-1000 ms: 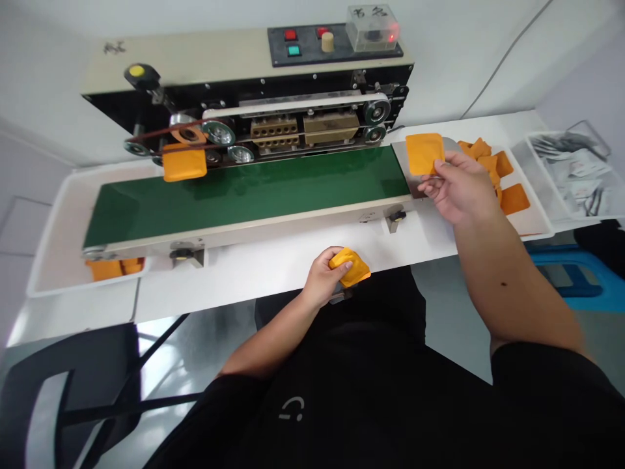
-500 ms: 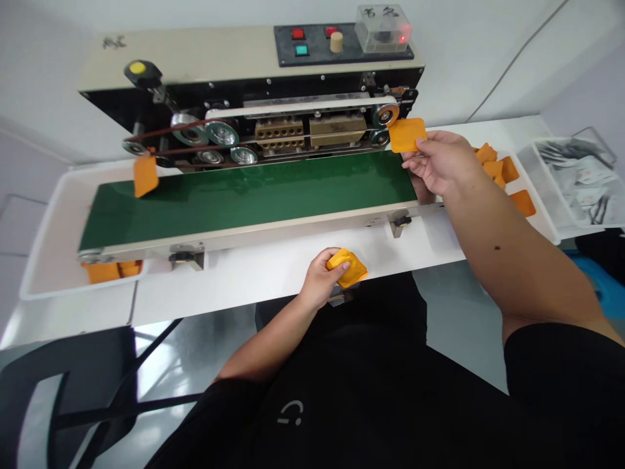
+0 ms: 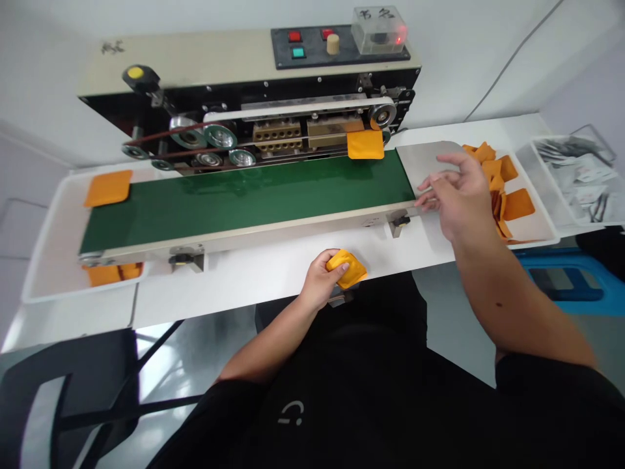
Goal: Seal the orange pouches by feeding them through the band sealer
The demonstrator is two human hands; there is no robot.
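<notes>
My left hand [image 3: 322, 279] is closed on small orange pouches [image 3: 350, 268], held low at the table's front edge; how many is unclear. Empty, with fingers apart, my right hand [image 3: 454, 189] hovers over the metal plate [image 3: 424, 159] at the belt's right end. One orange pouch [image 3: 365, 144] hangs from the sealing machine's [image 3: 195, 58] band at the right, above the green conveyor belt [image 3: 254, 198]. Another orange pouch [image 3: 108, 188] lies at the belt's left end, partly over the white bin there.
A white bin [image 3: 41, 254] with orange pouches stands under the belt's left end. On the right are a white tray [image 3: 540, 225] of orange pouches and a clear box [image 3: 566, 195] of silvery packets. A blue stool [image 3: 569, 296] and a black chair [image 3: 29, 365] stand below table height.
My right hand has let go of a pouch and drawn back toward me. That pouch has travelled left into the machine. The far pouch has dropped from the band to the belt's left end.
</notes>
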